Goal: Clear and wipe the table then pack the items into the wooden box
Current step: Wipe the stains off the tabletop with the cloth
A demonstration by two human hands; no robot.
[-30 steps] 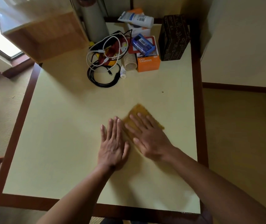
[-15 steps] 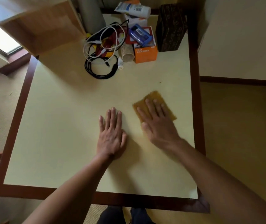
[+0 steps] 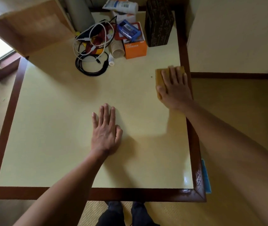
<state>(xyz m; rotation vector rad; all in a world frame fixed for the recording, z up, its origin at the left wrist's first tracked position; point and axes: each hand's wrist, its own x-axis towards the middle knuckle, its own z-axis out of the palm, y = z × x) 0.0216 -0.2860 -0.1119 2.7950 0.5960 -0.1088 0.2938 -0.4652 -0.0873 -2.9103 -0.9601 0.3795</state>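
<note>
My right hand (image 3: 174,88) lies flat on a brown-yellow cloth (image 3: 160,79) and presses it onto the cream table (image 3: 64,128) near the right rim. My left hand (image 3: 105,129) rests palm down on the bare tabletop at the middle, fingers apart, holding nothing. The items are heaped at the far edge: tangled cables (image 3: 90,51), a paper cup on its side (image 3: 117,49), an orange charger box (image 3: 135,48) and a blue packet (image 3: 128,31). The wooden box (image 3: 30,26) stands at the far left corner.
A dark patterned box (image 3: 158,25) stands at the far right corner. A white tube (image 3: 121,5) lies on a carton behind the pile, next to a grey cylinder (image 3: 81,13). A small dark speck (image 3: 151,77) sits left of the cloth. The brown rim (image 3: 97,194) frames the table.
My right hand has slid the cloth from the table's middle out to the right and away from me, to the right rim. The left hand has stayed flat in place.
</note>
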